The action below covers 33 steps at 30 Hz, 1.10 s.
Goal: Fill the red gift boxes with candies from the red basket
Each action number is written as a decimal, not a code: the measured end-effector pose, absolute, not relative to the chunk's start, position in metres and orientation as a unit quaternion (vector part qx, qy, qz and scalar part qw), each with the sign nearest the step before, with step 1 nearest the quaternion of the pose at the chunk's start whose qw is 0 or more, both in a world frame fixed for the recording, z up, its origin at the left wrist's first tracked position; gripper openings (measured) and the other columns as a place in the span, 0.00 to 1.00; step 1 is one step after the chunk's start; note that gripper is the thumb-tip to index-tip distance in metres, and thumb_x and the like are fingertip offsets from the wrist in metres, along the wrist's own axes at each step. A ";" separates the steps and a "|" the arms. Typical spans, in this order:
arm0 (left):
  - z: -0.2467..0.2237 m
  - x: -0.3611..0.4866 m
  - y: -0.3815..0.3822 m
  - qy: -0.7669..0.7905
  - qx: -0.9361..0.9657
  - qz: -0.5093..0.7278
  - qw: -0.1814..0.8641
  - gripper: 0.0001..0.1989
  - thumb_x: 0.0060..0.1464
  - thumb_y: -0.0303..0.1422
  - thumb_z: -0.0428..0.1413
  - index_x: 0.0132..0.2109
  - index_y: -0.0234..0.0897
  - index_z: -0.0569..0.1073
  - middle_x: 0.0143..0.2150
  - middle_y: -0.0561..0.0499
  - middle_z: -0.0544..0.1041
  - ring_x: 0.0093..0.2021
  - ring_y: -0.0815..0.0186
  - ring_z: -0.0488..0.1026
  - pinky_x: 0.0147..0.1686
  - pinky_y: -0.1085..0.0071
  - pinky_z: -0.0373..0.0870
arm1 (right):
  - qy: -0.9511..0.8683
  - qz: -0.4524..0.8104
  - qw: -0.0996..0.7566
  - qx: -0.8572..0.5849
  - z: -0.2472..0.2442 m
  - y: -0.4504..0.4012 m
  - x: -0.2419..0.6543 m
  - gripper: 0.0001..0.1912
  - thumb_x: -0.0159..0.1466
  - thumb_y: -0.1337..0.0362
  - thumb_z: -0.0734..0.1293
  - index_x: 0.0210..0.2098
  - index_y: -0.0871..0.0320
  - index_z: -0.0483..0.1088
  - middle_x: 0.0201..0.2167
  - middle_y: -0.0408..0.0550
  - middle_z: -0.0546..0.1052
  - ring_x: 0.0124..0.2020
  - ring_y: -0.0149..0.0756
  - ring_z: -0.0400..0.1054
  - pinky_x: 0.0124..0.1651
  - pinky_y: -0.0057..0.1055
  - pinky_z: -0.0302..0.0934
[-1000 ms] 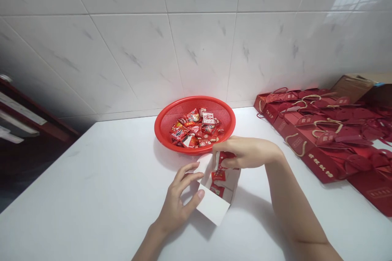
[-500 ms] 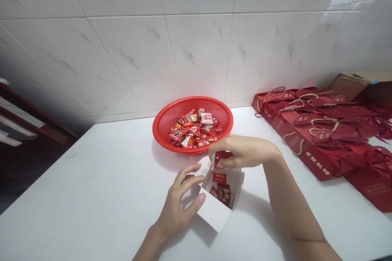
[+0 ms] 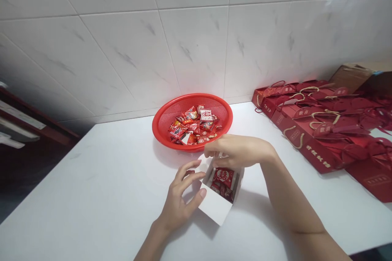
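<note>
A small white paper box (image 3: 216, 207) stands with its top open on the white table. My left hand (image 3: 180, 200) steadies it from the left, thumb on the near panel and fingers at the left flap. A red packet (image 3: 223, 175) with a round printed emblem lies inside, on top of other small wrapped sweets (image 3: 225, 191). Over the far end of the box is my right hand (image 3: 235, 151), fingers bent, with a gap between thumb and fingers and nothing seen in it. A dark red bit (image 3: 190, 173) shows behind my left fingers.
Behind the box, a red perforated basket (image 3: 161, 138) holds several wrapped sweets. Red gift boxes (image 3: 306, 147) with cord handles crowd the right side, with a cardboard box (image 3: 352, 75) behind them. A tiled wall (image 3: 196, 49) backs the table (image 3: 116, 183).
The red packet that my right hand held over the box now lies inside, and those fingers have come off it. My left hand stays at the box. The view has shifted slightly.
</note>
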<state>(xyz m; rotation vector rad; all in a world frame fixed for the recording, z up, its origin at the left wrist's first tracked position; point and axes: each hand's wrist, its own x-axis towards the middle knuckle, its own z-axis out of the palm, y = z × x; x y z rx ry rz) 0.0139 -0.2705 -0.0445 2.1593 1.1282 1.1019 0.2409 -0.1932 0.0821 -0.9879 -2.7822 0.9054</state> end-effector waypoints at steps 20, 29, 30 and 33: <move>-0.048 0.022 -0.275 0.419 0.749 0.445 0.256 0.15 0.65 0.36 0.54 0.57 0.42 0.73 0.66 0.40 0.66 0.65 0.52 0.66 0.58 0.56 0.72 | -0.836 0.348 0.285 -0.316 0.049 -0.217 0.302 0.22 0.62 0.52 0.73 0.52 0.57 0.73 0.53 0.52 0.77 0.54 0.41 0.70 0.58 0.38 0.63; -0.057 0.019 -0.274 0.392 0.759 0.442 0.272 0.29 0.62 0.49 0.56 0.66 0.44 0.67 0.66 0.39 0.67 0.67 0.46 0.65 0.61 0.51 0.69 | -0.734 0.442 0.391 -0.336 0.008 -0.234 0.299 0.21 0.64 0.55 0.71 0.53 0.56 0.73 0.52 0.54 0.77 0.49 0.42 0.74 0.55 0.42 0.69; -0.058 0.021 -0.274 0.407 0.753 0.444 0.266 0.28 0.62 0.46 0.57 0.66 0.44 0.66 0.66 0.39 0.69 0.66 0.47 0.66 0.61 0.52 0.69 | -0.728 0.448 0.404 -0.325 0.005 -0.234 0.296 0.20 0.64 0.55 0.71 0.53 0.56 0.73 0.51 0.54 0.77 0.48 0.41 0.75 0.54 0.42 0.70; -0.065 0.028 -0.274 0.454 0.720 0.446 0.277 0.28 0.62 0.40 0.59 0.67 0.44 0.64 0.67 0.39 0.69 0.66 0.50 0.68 0.61 0.53 0.70 | -0.721 0.449 0.436 -0.297 -0.003 -0.234 0.289 0.17 0.65 0.56 0.70 0.51 0.56 0.74 0.48 0.53 0.79 0.47 0.41 0.75 0.53 0.41 0.70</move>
